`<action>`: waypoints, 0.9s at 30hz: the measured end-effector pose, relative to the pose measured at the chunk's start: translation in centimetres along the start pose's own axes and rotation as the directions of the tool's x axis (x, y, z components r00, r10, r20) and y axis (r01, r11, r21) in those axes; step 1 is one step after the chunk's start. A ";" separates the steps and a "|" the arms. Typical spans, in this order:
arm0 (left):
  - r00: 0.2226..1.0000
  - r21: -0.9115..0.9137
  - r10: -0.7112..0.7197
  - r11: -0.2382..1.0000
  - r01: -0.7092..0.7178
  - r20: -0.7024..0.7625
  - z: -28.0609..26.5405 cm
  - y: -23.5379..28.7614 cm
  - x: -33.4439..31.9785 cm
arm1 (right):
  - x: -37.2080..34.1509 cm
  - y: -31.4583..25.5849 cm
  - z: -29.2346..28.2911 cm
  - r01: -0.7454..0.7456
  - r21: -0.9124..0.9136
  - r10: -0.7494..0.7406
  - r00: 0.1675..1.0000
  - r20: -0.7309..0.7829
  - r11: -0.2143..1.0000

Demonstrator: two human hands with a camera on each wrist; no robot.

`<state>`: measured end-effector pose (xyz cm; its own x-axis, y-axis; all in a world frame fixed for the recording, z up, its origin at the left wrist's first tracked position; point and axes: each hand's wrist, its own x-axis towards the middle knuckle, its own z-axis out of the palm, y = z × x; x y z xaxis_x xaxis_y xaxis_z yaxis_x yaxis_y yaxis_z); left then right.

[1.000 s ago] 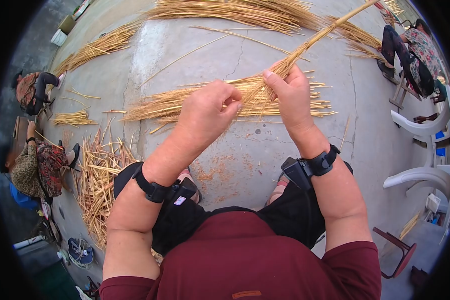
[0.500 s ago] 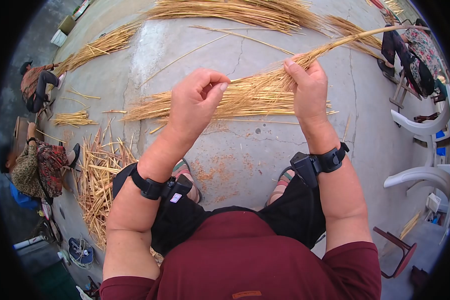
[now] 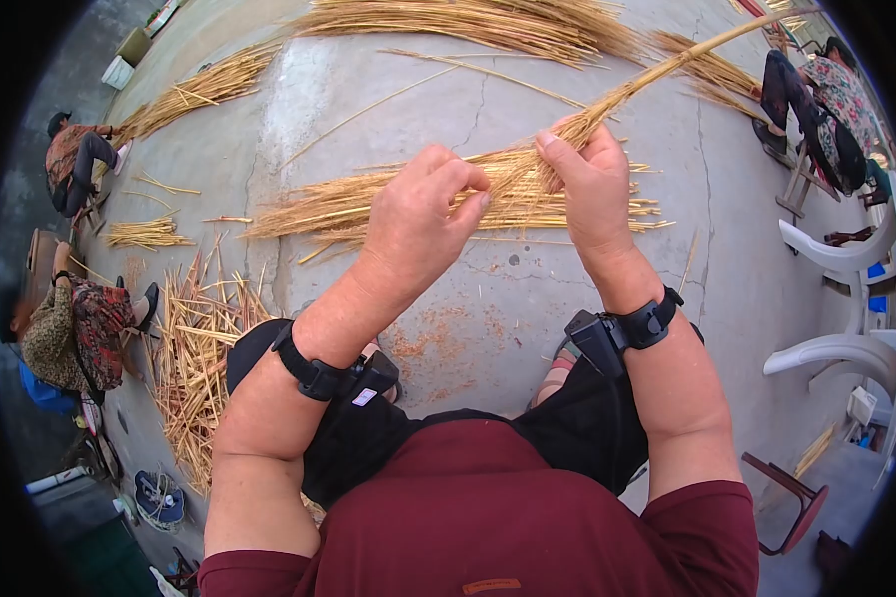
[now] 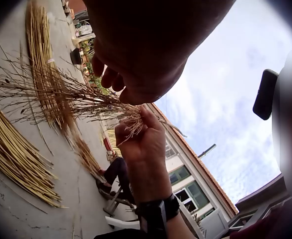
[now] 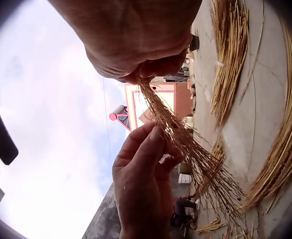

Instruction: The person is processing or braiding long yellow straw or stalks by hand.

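In the head view my right hand (image 3: pixel 595 189) grips a bundle of thin dry stalks (image 3: pixel 657 75), its stems running up to the right. Brushy tips spread leftward from that grip. My left hand (image 3: pixel 418 214) is beside those tips with fingers curled and thumb against the forefinger. The right wrist view shows the left hand (image 5: pixel 143 181) pinching at the edge of the tips (image 5: pixel 185 149), below the right hand (image 5: pixel 136 45). From the left wrist, the right hand (image 4: pixel 143 149) holds the stalks close under the left hand (image 4: pixel 136 55).
More straw (image 3: pixel 368 204) lies on the concrete floor (image 3: pixel 448 289) beyond the hands, with a long pile (image 3: pixel 468 25) farther off. Loose cut stems (image 3: pixel 194 368) are heaped at left. Seated people are at both sides; white chairs (image 3: pixel 836 353) stand at right.
Over the last half second my left hand has moved right and slightly down, and my right hand has come left with the bundle, bringing them closer. Its stem end has swung upward.
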<state>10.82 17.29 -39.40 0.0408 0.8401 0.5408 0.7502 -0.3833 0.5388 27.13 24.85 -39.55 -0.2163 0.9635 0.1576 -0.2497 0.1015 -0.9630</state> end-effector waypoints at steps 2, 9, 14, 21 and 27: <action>1.000 -0.005 -0.012 1.000 0.012 -0.001 0.1 0.0 0.0 | -0.1 0.0 0.0 -0.003 -0.002 0.003 1.000 0.004 1.000; 0.994 -0.017 -0.107 0.994 0.107 -0.010 0.1 -0.1 0.1 | -0.3 0.2 -0.1 -0.031 -0.068 0.033 0.999 0.033 0.997; 0.985 0.150 -0.167 0.974 0.172 -0.042 -0.3 -0.2 0.4 | -0.6 0.6 0.4 -0.016 -0.071 0.019 0.999 0.032 0.997; 0.976 0.349 -0.206 0.912 0.216 -0.068 -1.5 -2.9 0.9 | -0.7 0.6 0.6 0.012 -0.093 -0.009 0.999 0.034 0.996; 0.860 0.070 -0.510 0.858 0.509 -0.002 -4.9 -5.0 1.7 | 0.6 -0.6 -1.3 0.025 0.049 -0.023 0.999 -0.049 0.998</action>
<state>3.89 18.77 -37.95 -0.3488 0.9173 0.1920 0.7108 0.1254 0.6922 28.35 25.73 -39.15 -0.1638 0.9720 0.1686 -0.3010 0.1135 -0.9468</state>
